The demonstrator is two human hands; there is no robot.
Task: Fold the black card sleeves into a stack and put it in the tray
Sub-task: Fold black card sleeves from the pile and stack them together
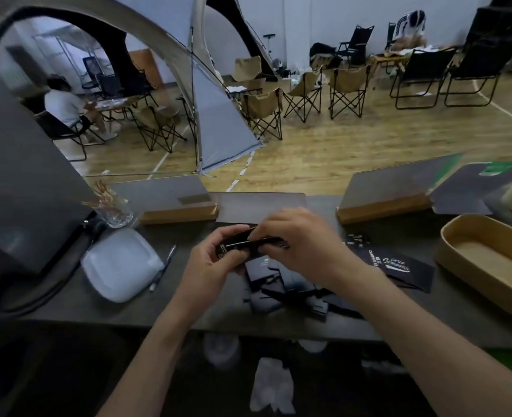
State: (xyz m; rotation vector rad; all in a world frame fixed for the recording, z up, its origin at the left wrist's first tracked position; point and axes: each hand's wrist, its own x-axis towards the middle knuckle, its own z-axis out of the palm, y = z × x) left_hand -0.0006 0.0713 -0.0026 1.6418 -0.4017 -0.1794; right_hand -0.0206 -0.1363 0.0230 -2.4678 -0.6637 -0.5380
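Head view: both hands, left hand (218,260) and right hand (296,239), pinch a printed black card sleeve (242,243) above the loose black pile (284,290). Press its crease flat (edges aligned) before stacking; the oblong tan tray (459,236) sits empty at right.

A long dark table (188,311) runs from left to right. On its left side lie a white square plate (122,264) and a pen (163,267) just beside it. Farther back stands a glass (117,213) with sticks in it. Two wooden stands (179,214) (384,210) sit at the far edge. In the middle lies a messy pile of black card sleeves (287,291). More flat black cards (399,266) lie to the right. A tan tray (489,260) rests near the right end.
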